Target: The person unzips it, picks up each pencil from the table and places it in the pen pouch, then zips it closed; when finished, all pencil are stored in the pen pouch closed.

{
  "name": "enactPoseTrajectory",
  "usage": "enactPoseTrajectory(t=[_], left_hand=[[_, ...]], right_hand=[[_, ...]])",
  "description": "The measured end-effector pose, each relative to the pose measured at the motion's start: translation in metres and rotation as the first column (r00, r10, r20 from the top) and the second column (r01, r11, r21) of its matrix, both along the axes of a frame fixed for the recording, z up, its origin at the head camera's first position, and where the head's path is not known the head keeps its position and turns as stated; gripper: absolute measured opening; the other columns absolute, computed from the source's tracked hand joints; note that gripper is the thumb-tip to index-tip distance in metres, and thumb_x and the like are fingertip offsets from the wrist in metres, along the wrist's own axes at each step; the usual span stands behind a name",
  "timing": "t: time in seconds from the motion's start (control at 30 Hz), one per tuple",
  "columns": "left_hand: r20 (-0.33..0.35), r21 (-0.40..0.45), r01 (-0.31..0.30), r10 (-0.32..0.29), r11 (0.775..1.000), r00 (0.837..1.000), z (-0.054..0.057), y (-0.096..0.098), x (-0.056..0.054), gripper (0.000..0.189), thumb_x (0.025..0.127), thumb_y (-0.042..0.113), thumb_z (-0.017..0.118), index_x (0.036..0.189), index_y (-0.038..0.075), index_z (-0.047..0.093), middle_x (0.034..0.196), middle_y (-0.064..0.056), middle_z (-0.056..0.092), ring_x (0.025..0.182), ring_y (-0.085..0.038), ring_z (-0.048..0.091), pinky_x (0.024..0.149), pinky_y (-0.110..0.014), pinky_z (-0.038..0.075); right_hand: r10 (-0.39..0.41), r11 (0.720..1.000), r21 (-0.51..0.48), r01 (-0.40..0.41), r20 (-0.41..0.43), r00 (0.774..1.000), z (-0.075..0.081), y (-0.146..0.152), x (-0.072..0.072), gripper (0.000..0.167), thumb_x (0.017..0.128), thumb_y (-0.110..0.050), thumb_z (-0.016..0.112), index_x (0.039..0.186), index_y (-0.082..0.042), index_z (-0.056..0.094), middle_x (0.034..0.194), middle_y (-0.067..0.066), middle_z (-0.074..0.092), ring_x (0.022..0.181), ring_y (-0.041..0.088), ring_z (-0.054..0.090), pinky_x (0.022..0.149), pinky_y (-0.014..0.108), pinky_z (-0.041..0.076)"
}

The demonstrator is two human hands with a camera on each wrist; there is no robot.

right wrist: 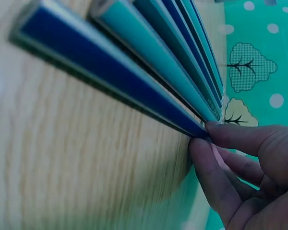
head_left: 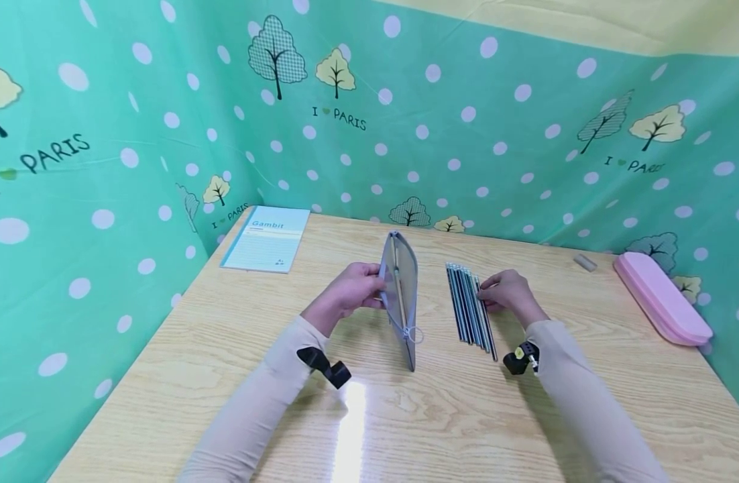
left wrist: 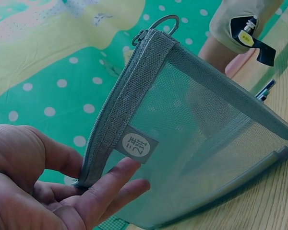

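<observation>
My left hand (head_left: pixel 353 288) grips a grey mesh zipper pouch (head_left: pixel 410 268) by its side, fingers on one face. The pouch stands on edge with its zipper undone and its mouth parted upward. A pencil (head_left: pixel 401 295) lies lengthwise inside; through the mesh in the left wrist view, a pencil (left wrist: pixel 249 177) shows along the bottom. My right hand (head_left: pixel 511 294) pinches a dark blue pencil (right wrist: pixel 105 69) near its far end, between thumb and fingertips. It is the rightmost of a row of several blue and teal pencils (head_left: pixel 466 302) side by side on the table.
A Gambit notebook (head_left: pixel 267 240) lies at the back left of the wooden table (head_left: pixel 442 429). On the right are a pink pencil case (head_left: pixel 662 298) and a small grey eraser-like block (head_left: pixel 585 262). A green dotted curtain (head_left: pixel 369 161) hangs behind.
</observation>
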State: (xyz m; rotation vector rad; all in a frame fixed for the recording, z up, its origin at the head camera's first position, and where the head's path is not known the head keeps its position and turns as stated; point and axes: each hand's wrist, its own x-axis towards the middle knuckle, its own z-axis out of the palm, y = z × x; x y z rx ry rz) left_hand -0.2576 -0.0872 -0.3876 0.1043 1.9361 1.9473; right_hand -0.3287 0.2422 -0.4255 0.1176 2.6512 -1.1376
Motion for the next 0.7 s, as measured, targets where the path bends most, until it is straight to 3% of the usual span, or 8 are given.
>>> enactPoseTrajectory(t=[0.17,0.23,0.33,0.5,0.7], left_hand=[[-0.003,0.001,-0.006,0.006,1.0,1.0,0.0,0.001,0.0,0.051,0.099,-0.006,0.047,0.149,-0.013,0.043,0.138,-0.036,0.056,0.108,-0.036,0.07,0.087,-0.037,0.066],[0.001,0.0,-0.007,0.007,1.0,1.0,0.0,0.001,0.0,0.051,0.098,-0.006,0.047,0.148,-0.013,0.043,0.138,-0.036,0.056,0.104,-0.033,0.07,0.087,-0.037,0.065],[0.001,-0.006,-0.007,0.007,1.0,1.0,0.0,0.001,0.0,0.051,0.098,-0.006,0.048,0.148,-0.013,0.043,0.137,-0.036,0.057,0.102,-0.032,0.071,0.088,-0.037,0.065],[-0.014,-0.021,-0.014,0.013,1.0,1.0,0.001,0.001,0.001,0.049,0.098,-0.005,0.048,0.146,-0.014,0.046,0.127,-0.03,0.063,0.098,-0.031,0.073,0.086,-0.036,0.066],[0.003,-0.032,-0.017,0.017,0.999,1.0,0.002,0.0,0.0,0.047,0.099,-0.004,0.048,0.146,-0.012,0.048,0.128,-0.03,0.063,0.103,-0.035,0.072,0.089,-0.037,0.065]], right_hand=[[0.019,0.999,0.044,-0.019,-0.018,1.0,0.002,-0.001,0.0,0.039,0.086,0.0,0.074,0.12,0.018,0.065,0.094,0.025,0.074,0.059,0.011,0.069,0.061,0.028,0.066],[0.019,1.0,0.007,-0.019,0.003,1.0,0.001,0.002,0.0,0.04,0.089,0.0,0.071,0.123,0.019,0.062,0.091,0.022,0.074,0.061,0.011,0.069,0.062,0.028,0.066],[0.013,0.992,-0.127,-0.006,0.056,0.998,0.001,0.01,0.001,0.044,0.096,0.001,0.063,0.133,0.022,0.053,0.087,0.011,0.072,0.066,0.009,0.068,0.065,0.027,0.066],[0.025,0.937,-0.349,0.017,0.115,0.993,0.007,0.022,0.003,0.052,0.1,0.001,0.058,0.143,0.023,0.039,0.082,-0.002,0.071,0.069,0.005,0.069,0.067,0.022,0.065],[0.078,0.877,-0.48,-0.005,0.132,0.988,0.013,0.023,0.004,0.059,0.101,0.002,0.056,0.148,0.023,0.029,0.084,-0.006,0.072,0.076,0.004,0.07,0.072,0.02,0.064]])
